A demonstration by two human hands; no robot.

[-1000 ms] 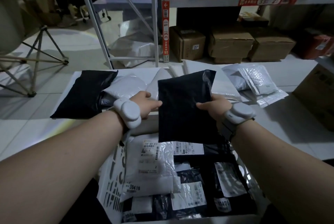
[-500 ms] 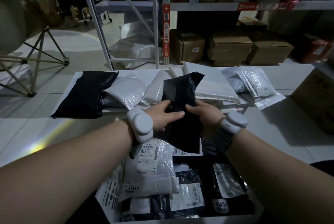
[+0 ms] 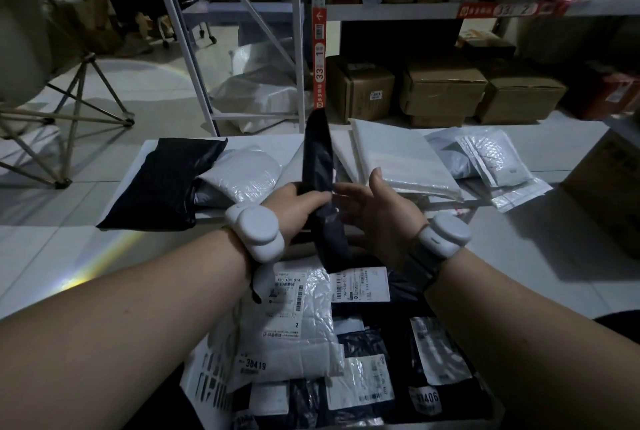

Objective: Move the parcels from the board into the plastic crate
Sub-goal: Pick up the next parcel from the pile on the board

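Both bare forearms reach forward, each wrist wearing a white rounded band; the left hand (image 3: 294,206) grips a black plastic parcel (image 3: 320,194), the right hand (image 3: 379,211) beside it with fingers spread.

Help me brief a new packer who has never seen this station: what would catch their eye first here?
First, the black parcel standing on edge at the centre, gripped by the left hand, with the right hand open beside it. Below it, the plastic crate is packed with labelled black and white parcels. Behind the hands, more parcels lie on the board: a big black one at its left, a white one at right.
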